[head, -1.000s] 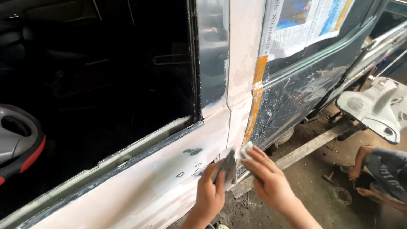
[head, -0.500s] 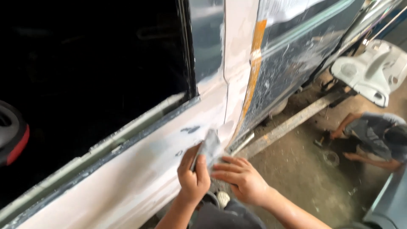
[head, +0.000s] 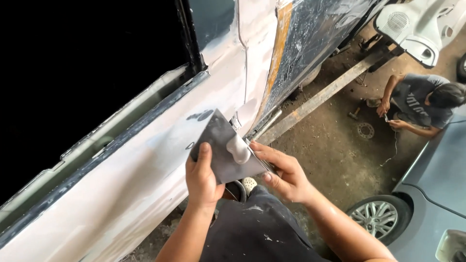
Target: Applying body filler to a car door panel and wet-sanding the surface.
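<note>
Holding a flat grey metal mixing plate (head: 224, 150) up in front of me, my left hand (head: 203, 177) has its fingers closed around the plate's lower left edge, thumb lying on top. To the left of it runs the pale, sanded and primed side panel of the vehicle (head: 121, 189), with the dark open window (head: 77, 73) above and a few small dark patches on the panel just behind the plate's upper corner. On the plate, near its right side, sits a pale grey blob of body filler (head: 238, 149). My right hand (head: 284, 174) pinches a thin flat metal spreader blade (head: 256, 159) between thumb and fingers, its edge laid against the plate beside the filler. Behind it the panel seam and a strip of orange masking tape (head: 277, 53) rise along the dark scuffed door (head: 315, 39). Further right, a rusty steel beam (head: 320, 97) lies on the dirt floor, another person (head: 422, 102) crouches at work, and a grey car with an alloy wheel (head: 383, 218) stands at the lower right
</note>
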